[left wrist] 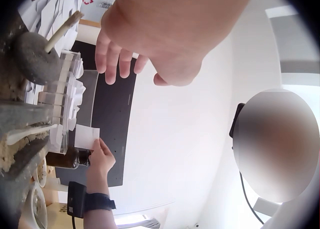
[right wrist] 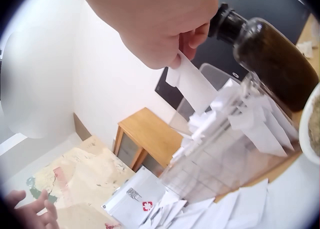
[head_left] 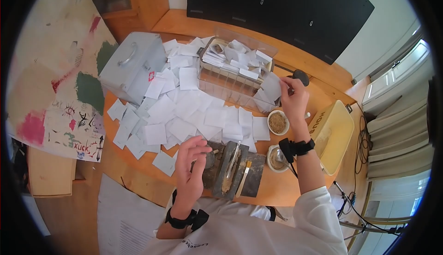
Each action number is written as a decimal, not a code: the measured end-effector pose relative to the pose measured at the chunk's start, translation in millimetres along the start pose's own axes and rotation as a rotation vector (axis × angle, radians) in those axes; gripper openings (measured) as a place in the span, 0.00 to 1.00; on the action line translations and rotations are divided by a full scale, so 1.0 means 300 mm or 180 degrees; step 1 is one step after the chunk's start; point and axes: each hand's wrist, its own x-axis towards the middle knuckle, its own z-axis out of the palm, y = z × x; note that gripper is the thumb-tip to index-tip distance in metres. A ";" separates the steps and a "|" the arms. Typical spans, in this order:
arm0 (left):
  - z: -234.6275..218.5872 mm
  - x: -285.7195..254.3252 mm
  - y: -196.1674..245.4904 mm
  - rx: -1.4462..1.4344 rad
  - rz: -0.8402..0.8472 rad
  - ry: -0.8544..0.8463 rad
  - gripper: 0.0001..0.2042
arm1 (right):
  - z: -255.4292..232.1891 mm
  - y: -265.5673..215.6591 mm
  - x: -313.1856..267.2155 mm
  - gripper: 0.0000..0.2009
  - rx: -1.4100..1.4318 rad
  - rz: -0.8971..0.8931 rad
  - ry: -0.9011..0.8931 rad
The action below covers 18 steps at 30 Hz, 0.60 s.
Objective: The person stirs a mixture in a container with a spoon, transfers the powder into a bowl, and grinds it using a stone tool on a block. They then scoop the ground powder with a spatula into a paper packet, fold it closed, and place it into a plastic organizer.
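My right hand [head_left: 295, 100] pinches a white paper packet [right wrist: 196, 89] between thumb and fingers, over the right end of a clear divided box [head_left: 230, 86] filled with similar packets. In the left wrist view the pinched packet [left wrist: 87, 136] hangs above the box's far end. My left hand [head_left: 191, 172] is raised with nothing in it, fingers loosely bent, near a round grey stone [left wrist: 37, 58] with a stick in it. Many white packets [head_left: 184, 103] lie spread left of and in front of the box.
A grey metal case [head_left: 134, 66] stands at the left. A dark bottle [right wrist: 275, 59] and a bowl of brown powder [head_left: 278, 122] are beside the box's right end. Nearer me are a second bowl [head_left: 277, 158], a dark tray with a brush [head_left: 243, 179], and a yellow bin [head_left: 334, 137] on the right.
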 end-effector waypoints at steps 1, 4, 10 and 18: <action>-0.016 -0.010 -0.006 -0.0033 -0.0002 0.0028 0.17 | 0.028 0.023 -0.013 0.04 -0.0037 0.0032 0.0045; -0.060 -0.033 -0.021 -0.0206 -0.0047 0.0081 0.15 | 0.102 0.076 -0.067 0.05 -0.0331 0.0081 -0.0155; -0.111 -0.047 -0.027 -0.0454 -0.0014 0.0184 0.12 | 0.110 0.059 -0.081 0.07 -0.0946 0.0066 -0.0476; -0.132 -0.028 -0.026 -0.0247 -0.0031 0.0111 0.11 | 0.095 0.069 -0.019 0.10 -0.1391 0.1107 -0.1769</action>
